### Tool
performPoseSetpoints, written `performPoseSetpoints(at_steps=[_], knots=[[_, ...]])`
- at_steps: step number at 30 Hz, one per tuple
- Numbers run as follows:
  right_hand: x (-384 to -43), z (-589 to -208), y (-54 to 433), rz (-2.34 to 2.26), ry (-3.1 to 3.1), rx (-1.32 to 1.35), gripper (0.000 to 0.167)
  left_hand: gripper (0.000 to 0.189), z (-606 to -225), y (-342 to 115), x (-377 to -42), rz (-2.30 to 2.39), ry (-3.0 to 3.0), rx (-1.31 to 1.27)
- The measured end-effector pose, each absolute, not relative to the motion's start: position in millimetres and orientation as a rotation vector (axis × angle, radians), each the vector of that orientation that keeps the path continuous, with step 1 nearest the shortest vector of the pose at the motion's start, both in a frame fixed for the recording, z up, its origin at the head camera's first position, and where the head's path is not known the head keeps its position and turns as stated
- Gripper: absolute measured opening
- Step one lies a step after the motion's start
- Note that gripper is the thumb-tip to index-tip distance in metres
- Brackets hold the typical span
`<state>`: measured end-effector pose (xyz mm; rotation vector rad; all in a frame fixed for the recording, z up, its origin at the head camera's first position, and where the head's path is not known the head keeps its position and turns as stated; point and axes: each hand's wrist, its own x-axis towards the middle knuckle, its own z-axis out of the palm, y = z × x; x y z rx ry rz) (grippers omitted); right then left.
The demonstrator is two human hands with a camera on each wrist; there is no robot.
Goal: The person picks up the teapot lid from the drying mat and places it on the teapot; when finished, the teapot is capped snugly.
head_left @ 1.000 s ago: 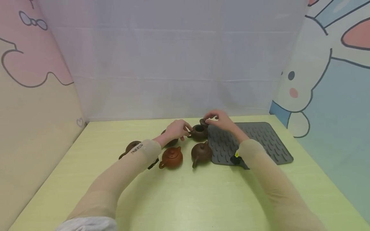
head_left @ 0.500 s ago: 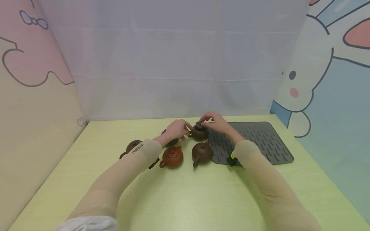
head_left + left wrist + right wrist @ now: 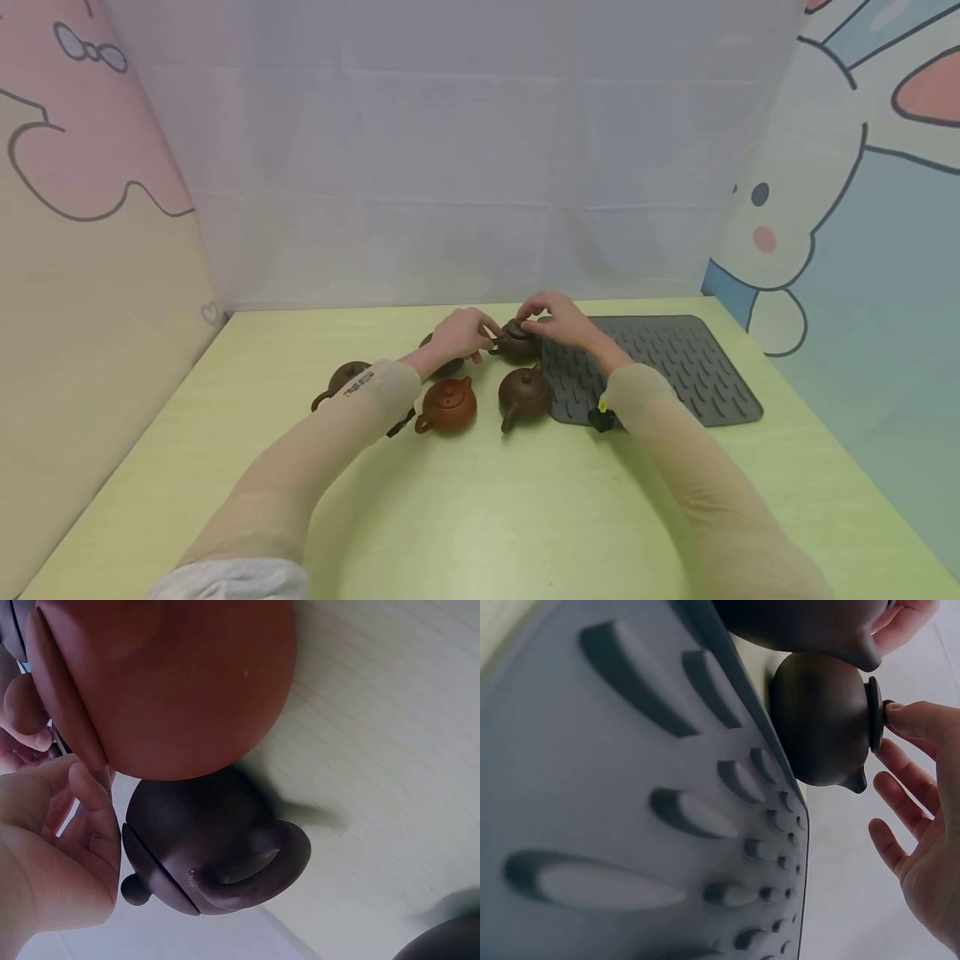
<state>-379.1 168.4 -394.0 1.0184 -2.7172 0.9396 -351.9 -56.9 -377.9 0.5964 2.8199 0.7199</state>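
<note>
At the back of the table stands a small dark-brown teapot [image 3: 517, 348]. My left hand [image 3: 459, 333] pinches its handle on the left side. From the right, my right hand [image 3: 561, 321] holds the knob of the lid [image 3: 876, 712] between thumb and fingers. That lid sits over the teapot's opening, and the remaining fingers of this hand are spread. In front are another dark teapot [image 3: 525, 395] and a red-brown teapot [image 3: 447, 407], both lidded. The left wrist view shows my left hand [image 3: 60, 855] beyond the red-brown teapot; what it grips is hidden there.
A grey ridged mat [image 3: 667, 367] lies on the right of the table, its left edge beside the dark teapots. Further dark teapots stand at left, one [image 3: 347, 377] partly behind my left sleeve and one [image 3: 446, 368] partly behind my left hand.
My right hand has moved left with the lid, from beside the teapot's opening to over it, and lowered it onto the opening. The left hand has stayed at the handle.
</note>
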Motion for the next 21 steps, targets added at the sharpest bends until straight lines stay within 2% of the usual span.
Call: performPoseSetpoints(at_steps=[21], knots=[[-374.1, -402.5, 169.0, 0.963, -2.752, 0.986, 0.021, 0.031, -379.6, -56.8, -348.5, 0.736, 2.805, 0.583]])
